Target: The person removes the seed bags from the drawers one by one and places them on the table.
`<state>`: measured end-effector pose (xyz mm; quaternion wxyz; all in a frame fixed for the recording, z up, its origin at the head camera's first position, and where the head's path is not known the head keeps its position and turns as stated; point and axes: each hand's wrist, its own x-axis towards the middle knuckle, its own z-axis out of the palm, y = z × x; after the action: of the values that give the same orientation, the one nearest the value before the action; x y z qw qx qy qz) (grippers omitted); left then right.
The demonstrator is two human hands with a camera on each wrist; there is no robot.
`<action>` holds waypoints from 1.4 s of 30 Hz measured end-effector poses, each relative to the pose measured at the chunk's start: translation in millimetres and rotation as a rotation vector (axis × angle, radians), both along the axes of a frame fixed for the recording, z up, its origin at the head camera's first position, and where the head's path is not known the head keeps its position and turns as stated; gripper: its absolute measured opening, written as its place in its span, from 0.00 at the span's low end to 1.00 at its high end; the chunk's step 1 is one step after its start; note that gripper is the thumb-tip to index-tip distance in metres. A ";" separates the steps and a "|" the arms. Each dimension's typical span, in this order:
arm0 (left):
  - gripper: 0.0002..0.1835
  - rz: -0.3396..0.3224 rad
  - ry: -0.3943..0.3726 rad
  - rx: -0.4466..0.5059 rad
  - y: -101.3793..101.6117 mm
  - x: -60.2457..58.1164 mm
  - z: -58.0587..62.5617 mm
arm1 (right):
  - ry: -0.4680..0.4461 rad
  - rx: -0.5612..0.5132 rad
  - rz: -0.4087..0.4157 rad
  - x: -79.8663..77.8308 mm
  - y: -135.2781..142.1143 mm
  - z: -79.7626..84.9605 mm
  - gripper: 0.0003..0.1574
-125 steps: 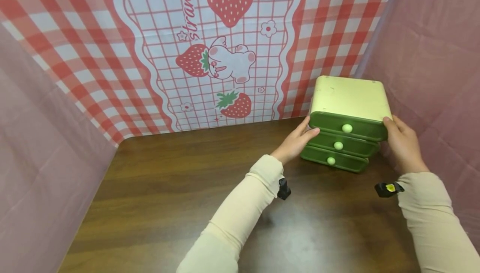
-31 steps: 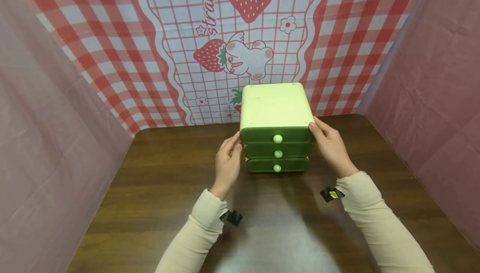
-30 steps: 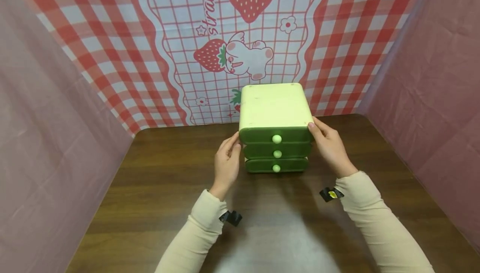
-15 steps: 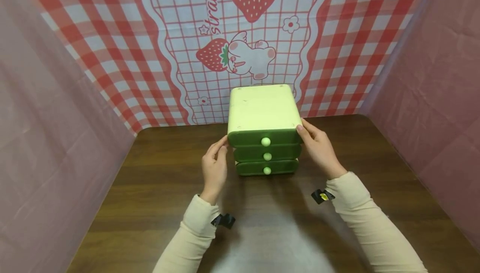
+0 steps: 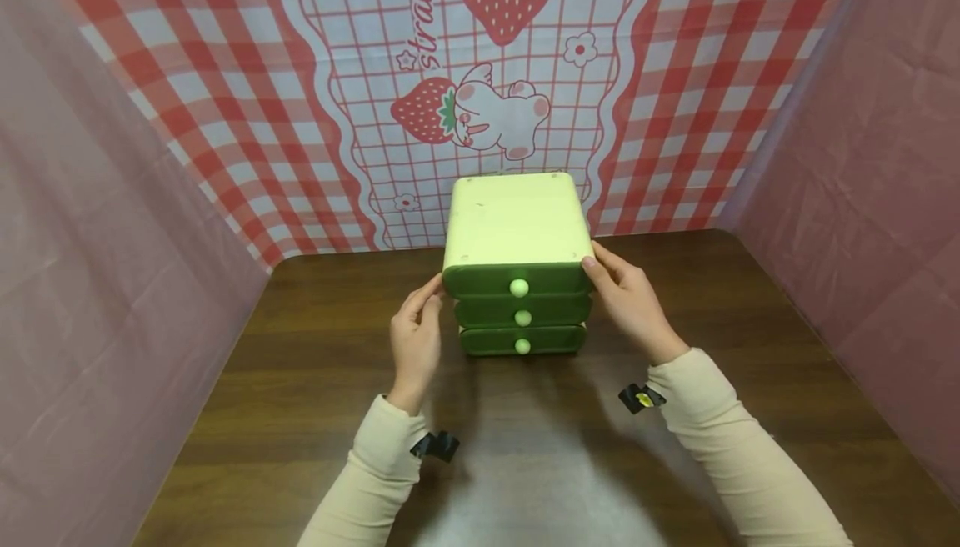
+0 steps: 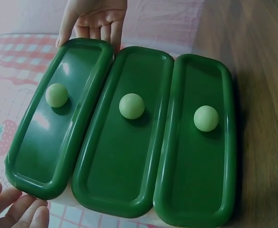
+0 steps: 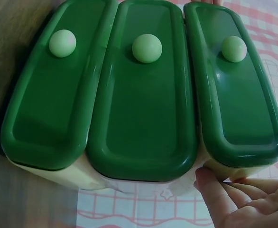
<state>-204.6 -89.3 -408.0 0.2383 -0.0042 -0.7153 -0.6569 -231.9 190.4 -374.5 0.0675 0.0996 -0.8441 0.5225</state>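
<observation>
A small three-drawer cabinet (image 5: 517, 222) with a pale yellow shell stands upright near the table's back, its dark green drawers facing me. Each drawer front has a round light green knob (image 5: 522, 318), and all three drawers look pushed in. My left hand (image 5: 416, 347) holds the cabinet's left side at the top drawer (image 6: 58, 118), fingertips at its edge. On the opposite side, my right hand (image 5: 633, 301) grips the upper right corner, thumb at the front and fingers along the side. The right wrist view shows these right-hand fingers (image 7: 243, 199) against the shell. The cabinet's back is hidden.
The brown wooden table (image 5: 300, 414) extends around the cabinet. Behind it hangs a red-and-white checked cloth (image 5: 225, 105) with strawberry prints. Pink curtains (image 5: 862, 197) close off both sides. Each wrist carries a small black camera (image 5: 435, 445).
Between both hands, the cabinet has moved from the back right corner leftward to the table's middle. It was turned at first and now faces me squarely. In the last second it shifted slightly left and nearer.
</observation>
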 end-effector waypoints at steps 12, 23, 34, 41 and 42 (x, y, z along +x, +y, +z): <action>0.16 -0.022 -0.001 0.004 2.7 3.5 0.2 | 0.014 -0.001 0.019 -3.7 4.2 1.2 0.36; 0.17 -0.038 0.013 -0.002 4.9 5.5 -0.7 | -0.020 -0.033 0.012 -2.9 5.2 4.3 0.36; 0.18 -0.124 -0.027 -0.019 -4.5 -4.6 5.8 | -0.020 -0.064 -0.036 4.7 7.6 11.4 0.35; 0.26 -0.235 -0.131 -0.110 -9.9 -15.1 14.5 | 0.139 -0.211 -0.095 14.0 9.4 29.6 0.30; 0.26 -0.245 -0.140 -0.123 -10.5 -17.2 16.1 | 0.157 -0.234 -0.089 15.9 8.5 31.9 0.29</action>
<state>-221.8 -99.8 -391.9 0.1052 -0.0605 -0.7631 -0.6347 -216.0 198.9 -342.6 0.1678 0.0940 -0.7731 0.6045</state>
